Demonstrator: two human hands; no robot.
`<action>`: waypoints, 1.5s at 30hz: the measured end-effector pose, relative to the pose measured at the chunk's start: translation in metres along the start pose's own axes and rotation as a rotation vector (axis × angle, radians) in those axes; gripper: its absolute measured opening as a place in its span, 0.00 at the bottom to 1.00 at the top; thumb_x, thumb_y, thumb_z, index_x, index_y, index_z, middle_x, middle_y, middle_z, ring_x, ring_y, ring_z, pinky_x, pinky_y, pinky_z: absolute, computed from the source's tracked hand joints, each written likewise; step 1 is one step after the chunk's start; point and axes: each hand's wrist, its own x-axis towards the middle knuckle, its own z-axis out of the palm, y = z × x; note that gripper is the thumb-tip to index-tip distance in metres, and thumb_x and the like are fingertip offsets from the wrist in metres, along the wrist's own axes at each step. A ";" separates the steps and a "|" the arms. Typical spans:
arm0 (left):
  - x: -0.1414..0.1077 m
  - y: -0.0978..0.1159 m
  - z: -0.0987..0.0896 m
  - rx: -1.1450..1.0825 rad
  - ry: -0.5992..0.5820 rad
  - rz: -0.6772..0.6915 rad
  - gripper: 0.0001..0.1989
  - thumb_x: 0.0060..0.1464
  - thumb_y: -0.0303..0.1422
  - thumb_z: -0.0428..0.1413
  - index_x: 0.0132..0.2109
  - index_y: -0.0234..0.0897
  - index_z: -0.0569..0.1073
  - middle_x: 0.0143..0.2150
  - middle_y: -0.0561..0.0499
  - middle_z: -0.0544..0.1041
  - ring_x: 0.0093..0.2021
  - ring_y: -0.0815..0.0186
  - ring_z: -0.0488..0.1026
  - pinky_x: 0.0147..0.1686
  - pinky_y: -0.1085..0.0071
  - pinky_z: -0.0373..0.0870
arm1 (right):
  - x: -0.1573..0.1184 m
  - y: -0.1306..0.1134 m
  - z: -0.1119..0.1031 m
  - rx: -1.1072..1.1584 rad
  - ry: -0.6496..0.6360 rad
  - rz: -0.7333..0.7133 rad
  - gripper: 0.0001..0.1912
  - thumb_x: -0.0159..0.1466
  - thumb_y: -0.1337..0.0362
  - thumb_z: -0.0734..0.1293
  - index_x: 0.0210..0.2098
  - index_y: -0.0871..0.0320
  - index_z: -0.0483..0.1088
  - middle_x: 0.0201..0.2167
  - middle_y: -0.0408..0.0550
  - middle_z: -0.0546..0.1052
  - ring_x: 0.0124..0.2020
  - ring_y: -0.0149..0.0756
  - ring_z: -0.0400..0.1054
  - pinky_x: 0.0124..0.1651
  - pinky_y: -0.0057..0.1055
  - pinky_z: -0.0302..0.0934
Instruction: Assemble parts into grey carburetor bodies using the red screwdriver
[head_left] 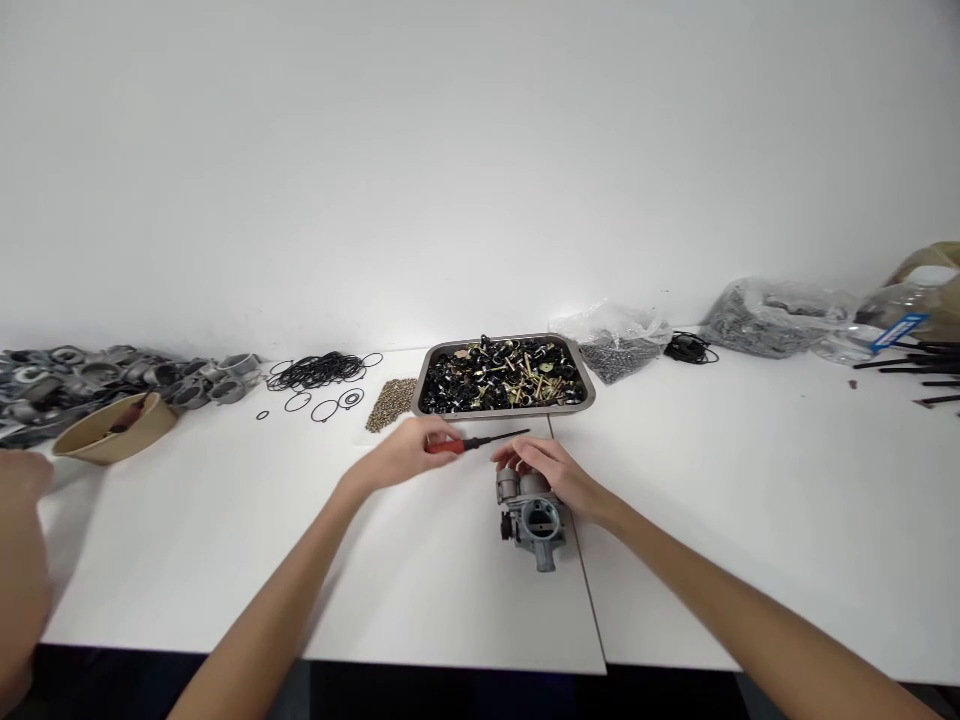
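Observation:
My left hand (409,452) has its fingers closed round the red handle of a screwdriver (448,446), whose dark shaft points right, just in front of the metal tray. On the white table stands a grey metal carburetor (541,522), its round bore facing me. My right hand (553,470) is wrapped over the back and upper right of the carburetor; some of its fingertips are hidden or curl near the screwdriver's tip.
A metal tray (510,412) holds many small black and brass parts. Left of it lie brass pieces (391,404), black rubber rings (319,372), a tan bowl (112,445) and grey castings (97,375). Plastic bags (772,315) stand right. Another person's arm (22,560) shows at far left.

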 end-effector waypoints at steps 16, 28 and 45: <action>-0.002 -0.107 -0.077 -0.891 1.248 -0.143 0.11 0.59 0.41 0.51 0.35 0.38 0.61 0.17 0.59 0.67 0.10 0.76 0.53 0.11 0.79 0.47 | 0.005 -0.014 -0.015 -0.246 0.037 0.051 0.21 0.69 0.47 0.60 0.43 0.57 0.75 0.37 0.52 0.76 0.38 0.40 0.70 0.42 0.37 0.64; 0.001 -0.104 -0.071 -0.820 1.280 -0.045 0.14 0.54 0.42 0.57 0.33 0.37 0.65 0.18 0.57 0.67 0.12 0.74 0.58 0.10 0.78 0.50 | 0.100 -0.058 -0.121 -1.106 0.396 0.034 0.15 0.66 0.59 0.61 0.43 0.61 0.75 0.44 0.58 0.78 0.42 0.42 0.72 0.45 0.37 0.61; 0.002 -0.112 -0.070 -0.727 1.326 -0.058 0.14 0.51 0.43 0.58 0.33 0.38 0.65 0.17 0.55 0.68 0.13 0.72 0.61 0.10 0.79 0.52 | 0.106 0.010 -0.127 -1.403 0.362 -0.095 0.18 0.63 0.56 0.59 0.42 0.62 0.72 0.42 0.61 0.73 0.44 0.54 0.68 0.45 0.45 0.60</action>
